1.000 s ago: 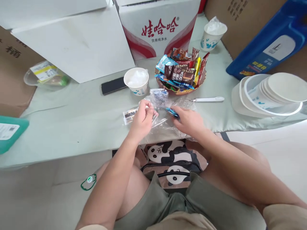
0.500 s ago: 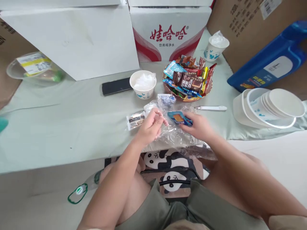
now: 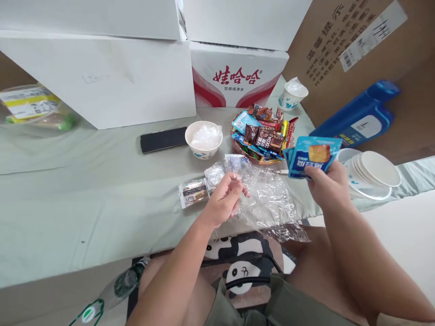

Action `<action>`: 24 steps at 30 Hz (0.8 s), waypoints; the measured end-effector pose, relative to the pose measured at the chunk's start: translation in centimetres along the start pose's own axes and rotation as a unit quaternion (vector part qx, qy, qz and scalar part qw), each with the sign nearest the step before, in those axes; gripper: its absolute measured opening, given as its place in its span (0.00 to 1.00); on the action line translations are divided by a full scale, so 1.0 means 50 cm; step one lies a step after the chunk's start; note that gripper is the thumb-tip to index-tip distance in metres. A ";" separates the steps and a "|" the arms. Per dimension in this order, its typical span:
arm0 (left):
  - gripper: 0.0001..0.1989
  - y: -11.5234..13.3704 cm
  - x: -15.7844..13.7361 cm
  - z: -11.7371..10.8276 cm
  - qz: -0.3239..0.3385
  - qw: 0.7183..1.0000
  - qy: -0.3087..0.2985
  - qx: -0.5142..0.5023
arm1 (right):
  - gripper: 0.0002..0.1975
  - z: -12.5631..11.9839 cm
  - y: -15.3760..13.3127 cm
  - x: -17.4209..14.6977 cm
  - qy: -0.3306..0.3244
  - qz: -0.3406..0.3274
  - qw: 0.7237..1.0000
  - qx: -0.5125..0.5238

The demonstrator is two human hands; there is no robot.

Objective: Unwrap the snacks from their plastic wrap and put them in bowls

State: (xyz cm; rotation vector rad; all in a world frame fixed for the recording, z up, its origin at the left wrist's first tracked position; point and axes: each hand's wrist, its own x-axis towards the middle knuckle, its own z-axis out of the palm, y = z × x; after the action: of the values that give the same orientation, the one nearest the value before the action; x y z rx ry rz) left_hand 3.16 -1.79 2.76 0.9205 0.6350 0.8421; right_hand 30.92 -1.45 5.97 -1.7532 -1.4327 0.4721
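Observation:
My right hand (image 3: 329, 183) is closed on blue snack packets (image 3: 314, 156), thumb on the front one, held up to the right of the snack basket (image 3: 257, 158). Colourful wrapped snacks (image 3: 268, 136) fill that basket. My left hand (image 3: 228, 199) rests low over the table with its fingers curled at the edge of a clear plastic bag (image 3: 272, 199). The bag lies crumpled and hangs over the table's front edge. Just left of the bag are small wrapped packets (image 3: 194, 193), one with a barcode. A white knife-like tool (image 3: 282, 171) is mostly hidden behind the blue packets.
A paper bowl (image 3: 204, 146) with clear plastic in it stands beside a black phone (image 3: 163, 140). At the right are a blue bottle (image 3: 360, 113), white tubs with stacked paper cups (image 3: 377, 167), and a paper cup (image 3: 290, 97). Boxes (image 3: 146, 81) line the back.
My right hand has lifted the blue packets from over the plastic bag and carried them right, turning their fronts upward. My left hand stays at the bag. The camera view has shifted.

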 end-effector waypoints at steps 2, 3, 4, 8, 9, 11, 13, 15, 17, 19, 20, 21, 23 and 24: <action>0.22 -0.002 0.005 0.004 -0.006 1.000 -0.007 -0.002 | 0.13 0.009 -0.017 0.039 0.068 0.006 0.998 -0.011; 0.22 -0.002 0.007 0.006 -0.007 1.000 -0.012 -0.002 | 0.14 0.014 -0.029 0.063 0.093 -0.012 0.995 -0.020; 0.22 -0.002 0.009 0.008 -0.008 1.000 -0.015 0.000 | 0.15 0.019 -0.042 0.088 0.105 -0.051 0.992 -0.040; 0.20 0.002 0.020 0.015 -0.007 1.000 -0.011 0.006 | 0.23 0.035 -0.080 0.189 0.076 -0.235 0.957 -0.152; 0.20 0.002 0.024 0.016 -0.009 1.000 -0.008 0.007 | 0.24 0.038 -0.084 0.208 0.032 -0.261 0.948 -0.177; 0.20 0.001 0.033 0.018 -0.016 1.000 -0.007 0.008 | 0.24 0.045 -0.086 0.232 -0.078 -0.285 0.929 -0.222; 0.19 -0.001 0.040 0.019 -0.019 1.000 -0.012 0.005 | 0.25 0.052 -0.083 0.239 -0.152 -0.286 0.912 -0.253; 0.18 -0.003 0.045 0.019 -0.018 1.000 -0.020 0.001 | 0.27 0.061 -0.078 0.237 -0.166 -0.289 0.907 -0.258; 0.17 -0.004 0.048 0.017 -0.015 1.000 -0.026 -0.003 | 0.29 0.071 -0.073 0.230 -0.164 -0.303 0.907 -0.243; 0.17 -0.005 0.049 0.016 -0.015 0.999 -0.031 -0.008 | 0.30 0.080 -0.073 0.221 -0.164 -0.320 0.903 -0.234; 0.17 -0.005 0.049 0.016 -0.015 0.999 -0.033 -0.012 | 0.31 0.081 -0.075 0.215 -0.155 -0.330 0.901 -0.235; 0.17 -0.005 0.049 0.016 -0.016 0.999 -0.034 -0.017 | 0.32 0.078 -0.078 0.205 -0.134 -0.342 0.900 -0.234; 0.18 -0.002 0.047 0.015 -0.014 0.999 -0.036 -0.029 | 0.30 0.064 -0.084 0.174 -0.056 -0.373 0.903 -0.203; 0.18 0.000 0.046 0.013 -0.011 0.999 -0.035 -0.035 | 0.28 0.053 -0.083 0.151 -0.009 -0.385 0.907 -0.172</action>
State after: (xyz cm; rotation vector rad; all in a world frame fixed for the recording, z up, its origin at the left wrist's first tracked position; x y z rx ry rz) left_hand 4.90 -0.14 2.80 0.8750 0.5511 0.8036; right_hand 28.53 6.70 9.05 -1.2621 -2.1559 -0.2018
